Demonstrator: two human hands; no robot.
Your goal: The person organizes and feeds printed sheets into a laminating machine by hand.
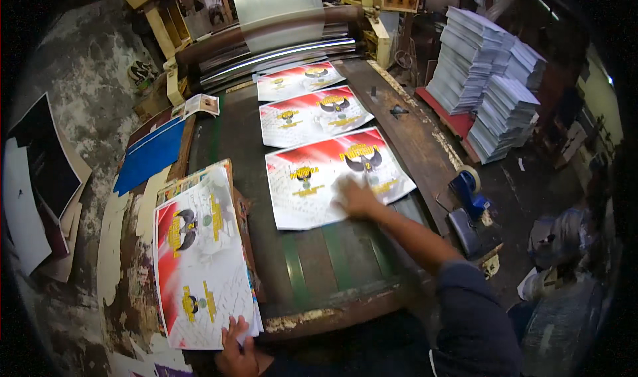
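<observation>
Head view—right hand [357, 197] blurred on printed sheet [335, 176].

Dim workshop, roller glare, dark fisheye rim

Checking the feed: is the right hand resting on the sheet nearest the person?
Yes, the right hand lies flat on the nearest printed sheet on the green belts.
</observation>
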